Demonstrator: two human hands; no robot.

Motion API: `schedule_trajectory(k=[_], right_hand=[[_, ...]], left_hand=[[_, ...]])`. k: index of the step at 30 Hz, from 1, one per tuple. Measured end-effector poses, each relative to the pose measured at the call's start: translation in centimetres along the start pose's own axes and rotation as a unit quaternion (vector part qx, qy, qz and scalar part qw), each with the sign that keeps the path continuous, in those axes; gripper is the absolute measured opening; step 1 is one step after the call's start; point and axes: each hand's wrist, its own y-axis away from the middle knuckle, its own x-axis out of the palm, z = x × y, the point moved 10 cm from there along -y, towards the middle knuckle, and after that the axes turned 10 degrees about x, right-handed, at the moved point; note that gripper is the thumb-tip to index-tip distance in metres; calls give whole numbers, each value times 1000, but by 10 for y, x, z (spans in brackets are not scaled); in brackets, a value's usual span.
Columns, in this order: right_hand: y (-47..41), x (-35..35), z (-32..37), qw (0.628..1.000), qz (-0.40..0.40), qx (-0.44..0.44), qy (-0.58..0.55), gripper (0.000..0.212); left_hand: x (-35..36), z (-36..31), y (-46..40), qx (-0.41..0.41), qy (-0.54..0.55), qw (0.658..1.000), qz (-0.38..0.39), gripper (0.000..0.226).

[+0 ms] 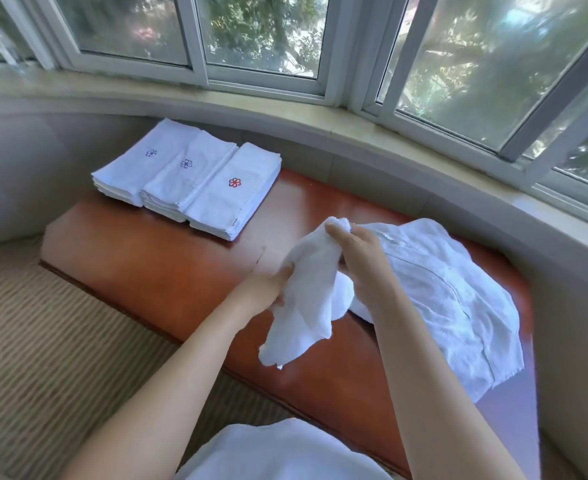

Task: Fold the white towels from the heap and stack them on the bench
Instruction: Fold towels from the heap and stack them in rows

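A crumpled white towel hangs in the air above the brown bench. My right hand pinches its top corner. My left hand grips its left edge lower down. Right of my hands, the heap of white towels lies spread on the bench. At the bench's far left stand three side-by-side stacks of folded white towels, two with a dark flower mark on top and one with a red flower mark.
A curved window sill and windows run behind the bench. Striped beige carpet covers the floor at the left. White cloth shows at the bottom edge near my body.
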Motion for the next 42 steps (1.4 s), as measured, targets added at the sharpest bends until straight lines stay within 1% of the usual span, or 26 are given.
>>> schedule_trajectory(k=[1,2,3,4,5,7,9,11,12,14,15,17,20,21,22,25,26,28,29,30,33,35,37,39,42], right_hand=[[0,2,-1,1000,14,7,-13,40],[0,5,-3,999,30,14,-18,40],[0,8,-5,999,43,19,-15,40],[0,9,-7,998,50,22,-12,39],[-2,7,-9,998,53,23,-10,38],[-7,0,-11,998,54,22,-7,40],[-15,-13,-16,998,49,29,5,44],[-24,-30,-27,999,28,38,9,40],[-29,-41,-35,999,12,43,7,35],[-39,-60,-54,998,-25,61,9,26],[-44,-68,-66,996,-41,73,21,22],[-54,-77,-89,992,-53,103,57,18],[-64,-74,-128,982,-19,162,93,16],[-66,-70,-141,978,-5,183,98,20],[-68,-67,-154,974,4,202,100,30],[-74,-57,-177,969,20,213,127,72],[-77,-54,-183,969,21,215,120,83],[-80,-51,-193,971,12,228,64,86],[-83,-52,-196,974,-1,224,46,84],[-86,-53,-196,976,-15,212,39,78],[-98,-54,-193,983,-33,180,28,32],[-102,-56,-193,982,-44,185,-13,17],[-105,-61,-190,980,-59,183,-43,14],[-108,-63,-189,981,-56,186,-28,17],[-110,-63,-189,976,-29,218,2,19]], left_hand=[[17,2,6,-46,86,993,66,82],[29,-5,9,-50,177,978,99,79],[35,-15,7,-23,265,958,103,68],[34,-24,3,7,330,940,88,56],[30,-30,0,30,366,928,61,49],[13,-45,-2,68,404,912,0,37],[-8,-63,-4,101,411,904,-60,18],[-27,-85,-3,134,398,902,-100,12],[-34,-97,-2,157,373,907,-113,12],[-41,-123,0,203,277,931,-123,5],[-41,-135,1,221,238,938,-121,8],[-39,-153,3,246,213,940,-105,19],[-37,-171,6,269,215,935,-88,23],[-37,-175,6,272,220,933,-83,22],[-38,-179,7,275,226,931,-77,21],[-44,-187,11,280,260,922,-56,19],[-48,-188,12,279,275,919,-50,20],[-58,-186,13,271,307,911,-48,21],[-65,-183,13,266,328,905,-53,21],[-73,-178,13,259,347,899,-64,21],[-93,-157,8,234,384,888,-96,20],[-101,-143,5,221,407,880,-106,20],[-111,-127,0,208,425,872,-126,21],[-120,-114,-5,203,432,867,-142,21],[-130,-93,-12,183,441,861,-174,21]])
